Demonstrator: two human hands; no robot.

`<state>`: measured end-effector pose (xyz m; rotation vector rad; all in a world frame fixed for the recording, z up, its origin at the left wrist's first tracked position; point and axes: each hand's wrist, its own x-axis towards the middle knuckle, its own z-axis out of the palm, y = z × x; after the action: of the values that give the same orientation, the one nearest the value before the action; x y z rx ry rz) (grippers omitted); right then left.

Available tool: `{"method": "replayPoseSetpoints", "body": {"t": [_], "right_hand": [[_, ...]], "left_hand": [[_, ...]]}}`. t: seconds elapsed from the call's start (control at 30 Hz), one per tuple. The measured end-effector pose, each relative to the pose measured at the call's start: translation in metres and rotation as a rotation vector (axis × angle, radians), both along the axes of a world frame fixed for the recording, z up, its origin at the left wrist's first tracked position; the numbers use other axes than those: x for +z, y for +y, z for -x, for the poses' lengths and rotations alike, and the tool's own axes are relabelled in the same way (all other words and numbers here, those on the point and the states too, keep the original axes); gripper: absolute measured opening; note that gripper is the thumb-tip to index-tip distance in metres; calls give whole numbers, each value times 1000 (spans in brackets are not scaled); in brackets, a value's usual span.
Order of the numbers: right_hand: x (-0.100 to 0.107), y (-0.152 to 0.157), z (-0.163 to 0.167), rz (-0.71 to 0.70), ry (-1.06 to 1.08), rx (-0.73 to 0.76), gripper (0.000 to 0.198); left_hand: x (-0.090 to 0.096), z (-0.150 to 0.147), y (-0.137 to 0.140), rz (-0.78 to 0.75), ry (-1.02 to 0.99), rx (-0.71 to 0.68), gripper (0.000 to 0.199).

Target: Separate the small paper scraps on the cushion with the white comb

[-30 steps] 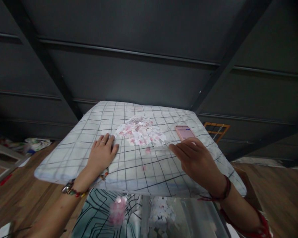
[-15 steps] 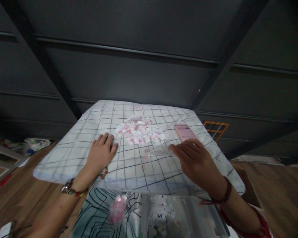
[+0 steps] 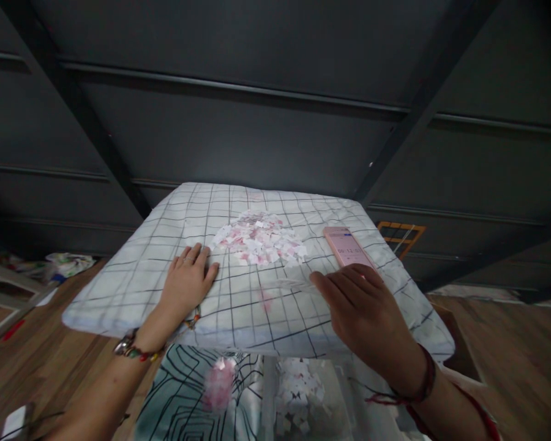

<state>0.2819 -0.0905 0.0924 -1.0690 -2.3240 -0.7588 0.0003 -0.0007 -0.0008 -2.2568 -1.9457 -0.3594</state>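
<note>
Just ahead, left of right-hand grip [image 3: 365, 312]: paper scraps [image 3: 259, 242].

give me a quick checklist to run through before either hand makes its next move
1. Left hand resting on the checked cloth, beside the scraps: ok.
2. Paper scraps mostly gathered in one heap: ok.
3. Pale item at the right hand's fingertips identified: cannot tell, too blurred.
4. Phone fully uncovered: not ok, the right hand hides its lower end from view.
5. Plastic box in view, paper pieces visible inside: ok.
</note>
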Motion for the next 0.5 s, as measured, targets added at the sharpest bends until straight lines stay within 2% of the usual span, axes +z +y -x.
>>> {"method": "replayPoseSetpoints", "body": {"t": [0.3,0.5], "right_hand": [[-4,16,-24,-106,-69,-226,23],[-5,32,-21,-128,-125,-238,28]], "left_hand": [[1,-1,0,14,10,20,53],[0,0,0,1,1,8,53]]}}
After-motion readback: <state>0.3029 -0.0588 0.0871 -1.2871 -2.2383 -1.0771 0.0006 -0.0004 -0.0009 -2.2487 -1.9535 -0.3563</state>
